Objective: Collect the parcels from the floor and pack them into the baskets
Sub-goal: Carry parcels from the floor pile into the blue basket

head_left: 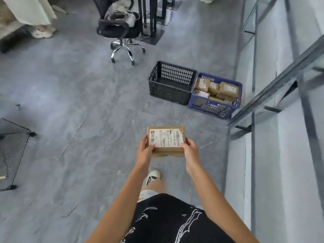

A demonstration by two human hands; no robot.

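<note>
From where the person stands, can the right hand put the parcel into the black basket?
Probably not yet. The right hand holds the parcel well short of the black basket; only bare floor lies between.

You're on grey marbled floor (73,95); black office chair (121,27) ahead, metal rack (280,81) along pale wall (301,155) on ur right.

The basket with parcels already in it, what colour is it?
Blue, seen in the head view; the basket beside it is black.

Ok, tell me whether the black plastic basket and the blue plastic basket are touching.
Touching: the head view shows the black plastic basket side against the blue plastic basket, no floor between.
</note>
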